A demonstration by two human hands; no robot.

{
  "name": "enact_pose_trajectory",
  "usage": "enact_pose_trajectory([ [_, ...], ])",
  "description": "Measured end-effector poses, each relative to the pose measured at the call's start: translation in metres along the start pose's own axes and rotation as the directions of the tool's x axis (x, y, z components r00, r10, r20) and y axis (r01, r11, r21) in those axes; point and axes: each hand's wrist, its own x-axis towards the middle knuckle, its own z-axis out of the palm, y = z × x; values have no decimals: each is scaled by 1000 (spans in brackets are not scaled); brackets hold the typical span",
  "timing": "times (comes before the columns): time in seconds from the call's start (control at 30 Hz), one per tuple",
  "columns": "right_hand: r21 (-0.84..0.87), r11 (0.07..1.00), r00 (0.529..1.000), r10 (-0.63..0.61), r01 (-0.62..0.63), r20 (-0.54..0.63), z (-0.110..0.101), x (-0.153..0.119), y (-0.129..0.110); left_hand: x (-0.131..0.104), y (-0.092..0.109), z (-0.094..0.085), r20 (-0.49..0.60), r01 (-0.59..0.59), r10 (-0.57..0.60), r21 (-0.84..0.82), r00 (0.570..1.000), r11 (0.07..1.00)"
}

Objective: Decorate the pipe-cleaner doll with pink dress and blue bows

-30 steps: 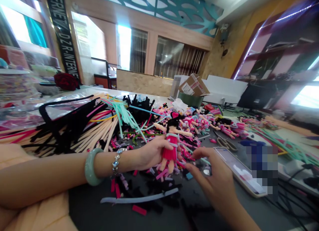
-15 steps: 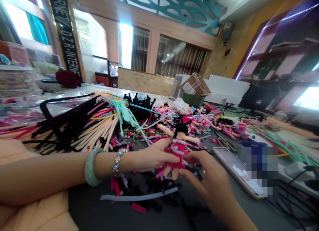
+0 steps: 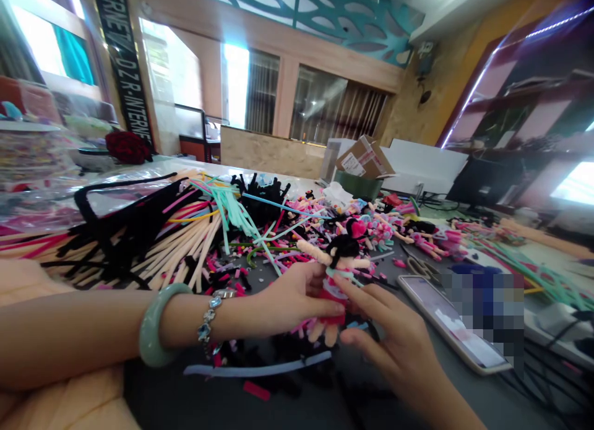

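A small doll (image 3: 335,288) of fuzzy stems, with black hair, a red bow and a pink-red dress, is held upright over the dark table. My left hand (image 3: 292,300) grips it round the dress, thumb across the front. A jade bangle and a silver bracelet are on that wrist. My right hand (image 3: 394,331) is at the doll's right side, index finger touching its upper dress, thumb apart from the finger and lower down. Beneath the doll lie scattered pink and black scraps (image 3: 227,275) and a pale lilac stem (image 3: 260,369).
Bundles of cream stems (image 3: 171,250) and black stems (image 3: 116,232) lie at the left. Behind the doll is a pile of finished dolls (image 3: 371,223). To the right are a phone (image 3: 455,325), scissors (image 3: 420,263) and cables. A cardboard box (image 3: 364,158) stands at the back.
The doll has tilted and shifted slightly right. My right index finger has moved up from the skirt to the upper dress, and its thumb has separated from the doll's legs.
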Motion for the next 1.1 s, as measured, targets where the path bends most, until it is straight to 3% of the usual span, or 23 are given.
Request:
enact_pose_trajectory([
  [0.2, 51, 998, 999, 41, -39, -35, 1, -2, -1, 3, -1, -4, -140, -46, 49, 19, 989, 999],
  [0.4, 9, 1000, 1000, 20, -20, -19, 0, -2, 1, 2, 2, -4, -68, 11, -14, -47, 998, 999],
  [0.5, -39, 999, 999, 21, -22, -37, 0, -3, 3, 2, 3, -2, -108, -2, -6, -78, 994, 997],
  [0.63, -57, 991, 989, 112, -118, -94, 1, -5, 2, 3, -1, -2, -114, 4, -16, -105, 993, 994],
  [0.7, -21, 974, 958, 217, -224, -189, 1, -6, 3, 5, -3, -4, -107, 3, -17, -130, 994, 992],
  [0.8, 118, 919, 855, 393, -375, -340, -2, -7, 8, 9, -4, -9, -192, -35, 1, -171, 981, 985],
  [0.9, 226, 865, 784, 501, -448, -366, -4, -5, 11, 14, -1, -15, -284, -87, 31, -186, 958, 979],
  [1.1, 281, 833, 763, 550, -477, -339, -4, -4, 9, 23, -1, -32, -403, -124, 38, -190, 914, 974],
])
